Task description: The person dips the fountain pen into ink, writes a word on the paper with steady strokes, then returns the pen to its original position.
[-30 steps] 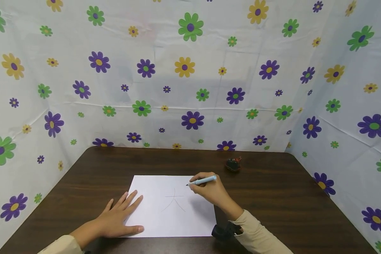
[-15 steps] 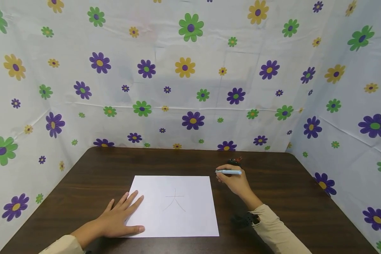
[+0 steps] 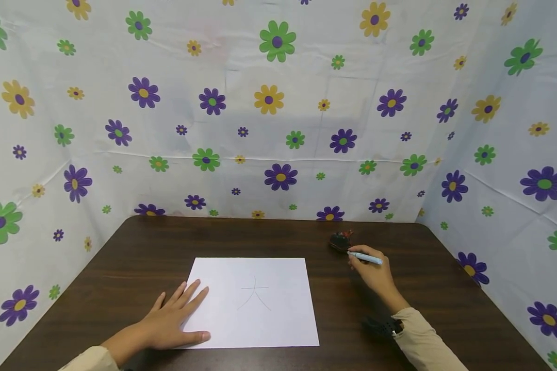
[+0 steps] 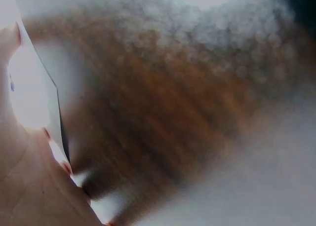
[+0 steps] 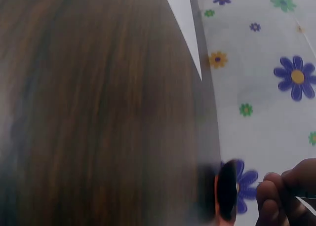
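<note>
My left hand [image 3: 169, 319] lies with spread fingers over the left edge of a white sheet of paper [image 3: 283, 319]. Thin dark strokes [image 3: 254, 296] on the sheet form a cross with two legs splaying below it. Off the paper to the right, my right hand [image 3: 376, 273] pinches a light blue pen [image 3: 369, 257], its tip pointing left. Just beyond that tip sits a small dark object [image 3: 339, 241] with red bits on top; whether they touch I cannot tell. In the right wrist view, my right hand [image 5: 286, 194] shows at the lower right corner, near the dark object [image 5: 227, 191].
Dark wood-grain table [image 3: 167, 242] surrounds the sheet. A white cloth with printed flowers [image 3: 241, 118] hangs behind the table and along both sides. A black band or device [image 3: 382, 325] is on my right wrist. The left wrist view is mostly blurred.
My right hand has moved right, off the sheet, with the pen still in its fingers, and now sits by the dark object. My left hand has stayed in place.
</note>
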Available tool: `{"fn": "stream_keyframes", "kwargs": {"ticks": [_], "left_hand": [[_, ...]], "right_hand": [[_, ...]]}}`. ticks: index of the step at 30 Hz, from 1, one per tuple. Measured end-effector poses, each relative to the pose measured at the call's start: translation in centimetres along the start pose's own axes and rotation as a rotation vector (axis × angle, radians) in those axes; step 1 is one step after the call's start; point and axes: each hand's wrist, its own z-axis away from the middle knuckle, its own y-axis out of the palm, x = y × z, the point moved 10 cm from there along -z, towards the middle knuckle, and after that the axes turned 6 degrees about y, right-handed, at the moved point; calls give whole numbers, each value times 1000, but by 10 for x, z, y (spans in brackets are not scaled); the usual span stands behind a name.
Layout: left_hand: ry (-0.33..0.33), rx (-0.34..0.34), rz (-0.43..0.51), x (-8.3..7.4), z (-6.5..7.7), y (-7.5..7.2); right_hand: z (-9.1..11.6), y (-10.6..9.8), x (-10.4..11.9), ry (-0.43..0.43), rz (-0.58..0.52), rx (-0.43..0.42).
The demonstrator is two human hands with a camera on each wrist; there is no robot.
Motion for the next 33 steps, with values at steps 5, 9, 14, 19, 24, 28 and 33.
{"fn": "stream_keyframes", "kwargs": {"ticks": [5,9,14,19,24,28,33], "left_hand": [[4,-8,-4,-1,0,-1],[7,-9,-3,0,0,0],[20,-24,5,5,-1,3],[19,-29,3,7,-2,4],[7,-7,10,5,-1,3],[4,-10,-2,5,-1,3],[1,-20,-5,6,-2,2]], "right_hand": [[1,-13,-7,-31,44,-11],[2,-22,-10,-72,138,-25],[-3,-26,-28,63,-116,67],[-4,-27,-40,216,-463,140],[0,-23,-38,248,-775,247],[1,-20,-42,286,-784,262],[0,-20,-51,334,-631,220]]}}
